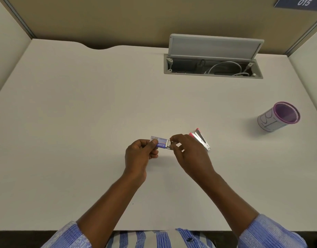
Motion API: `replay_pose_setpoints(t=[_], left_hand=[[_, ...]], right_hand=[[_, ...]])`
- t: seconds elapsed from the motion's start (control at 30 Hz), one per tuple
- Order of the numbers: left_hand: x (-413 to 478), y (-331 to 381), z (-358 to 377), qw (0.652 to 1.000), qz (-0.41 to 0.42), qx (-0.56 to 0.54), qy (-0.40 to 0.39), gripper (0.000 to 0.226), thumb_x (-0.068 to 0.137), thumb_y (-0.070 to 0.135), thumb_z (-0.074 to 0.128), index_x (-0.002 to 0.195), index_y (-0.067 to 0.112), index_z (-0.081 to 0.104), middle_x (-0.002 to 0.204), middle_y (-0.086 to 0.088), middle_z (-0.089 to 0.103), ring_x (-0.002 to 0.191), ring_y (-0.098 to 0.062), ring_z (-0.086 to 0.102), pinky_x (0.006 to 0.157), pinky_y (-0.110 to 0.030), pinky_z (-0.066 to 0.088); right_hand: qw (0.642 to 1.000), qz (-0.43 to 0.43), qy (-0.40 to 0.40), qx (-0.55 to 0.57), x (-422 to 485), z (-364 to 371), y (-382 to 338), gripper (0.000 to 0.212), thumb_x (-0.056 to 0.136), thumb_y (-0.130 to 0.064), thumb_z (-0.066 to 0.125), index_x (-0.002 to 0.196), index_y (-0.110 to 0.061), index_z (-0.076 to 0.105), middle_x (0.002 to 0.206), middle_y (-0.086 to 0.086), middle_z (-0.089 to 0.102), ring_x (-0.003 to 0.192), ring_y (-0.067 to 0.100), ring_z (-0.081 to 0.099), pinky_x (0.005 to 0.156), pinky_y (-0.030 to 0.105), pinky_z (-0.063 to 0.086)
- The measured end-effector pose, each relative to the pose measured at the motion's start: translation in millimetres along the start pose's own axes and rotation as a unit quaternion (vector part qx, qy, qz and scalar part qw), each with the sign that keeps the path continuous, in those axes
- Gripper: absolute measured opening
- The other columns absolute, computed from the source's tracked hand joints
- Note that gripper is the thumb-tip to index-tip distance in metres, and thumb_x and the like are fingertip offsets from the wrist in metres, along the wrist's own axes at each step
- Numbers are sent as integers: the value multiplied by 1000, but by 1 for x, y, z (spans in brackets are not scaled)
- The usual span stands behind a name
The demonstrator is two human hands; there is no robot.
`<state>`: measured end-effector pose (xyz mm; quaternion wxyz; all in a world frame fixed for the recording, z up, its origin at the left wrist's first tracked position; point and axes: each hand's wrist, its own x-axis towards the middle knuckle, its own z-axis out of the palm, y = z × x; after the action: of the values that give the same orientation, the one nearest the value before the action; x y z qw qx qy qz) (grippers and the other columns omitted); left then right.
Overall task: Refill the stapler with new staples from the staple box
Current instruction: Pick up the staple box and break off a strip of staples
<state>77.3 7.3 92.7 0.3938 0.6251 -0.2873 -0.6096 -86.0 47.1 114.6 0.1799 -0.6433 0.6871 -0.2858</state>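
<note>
Stapler just behind right hand

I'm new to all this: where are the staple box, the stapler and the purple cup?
staple box (161, 142): head view, printed top face.
stapler (201, 139): head view, opened metal arm.
purple cup (272, 120): head view, outer side wall.

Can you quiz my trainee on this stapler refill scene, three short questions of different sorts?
1. True or false: the stapler lies opened on the desk.
2. Which hand holds the staple box? A. left hand B. right hand
3. Fill in: the purple-rimmed pen cup stands to the ___ of the stapler.

Key: 1 true; 2 A, the right hand's fingertips pinch at the box's open end; 3 right.
</note>
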Motion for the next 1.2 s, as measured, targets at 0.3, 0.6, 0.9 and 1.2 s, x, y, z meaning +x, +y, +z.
replay_pose_setpoints(t=[0.3,0.6,0.9,1.2], left_hand=[[-2,2,1,998,31,51,4,15,90,19,76,89,4,74,75,-7,77,62,-14,69,63,-26,61],[-2,2,0,996,36,82,5,17,90,23,76,88,6,74,72,-2,77,59,-12,69,66,-29,61],[-5,1,1,995,33,90,3,19,91,26,75,91,7,74,71,0,77,58,-10,70,67,-28,61],[-6,1,2,998,19,67,-3,18,91,24,75,89,6,73,75,-5,78,62,-15,70,75,-39,63]], right_hand=[[969,-122,32,-214,3,-1,-4,8,86,-14,73,80,-16,68,69,-1,62,49,21,52,40,27,34],[962,-141,43,-230,9,-3,-6,11,82,-11,68,72,-15,65,60,0,58,45,21,47,45,24,20],[981,-145,4,-131,18,-5,2,30,86,-16,41,92,-16,71,80,1,66,62,23,59,46,28,39],[998,-45,38,6,18,0,4,23,87,0,51,87,-17,65,82,-5,66,68,11,55,65,28,46]])
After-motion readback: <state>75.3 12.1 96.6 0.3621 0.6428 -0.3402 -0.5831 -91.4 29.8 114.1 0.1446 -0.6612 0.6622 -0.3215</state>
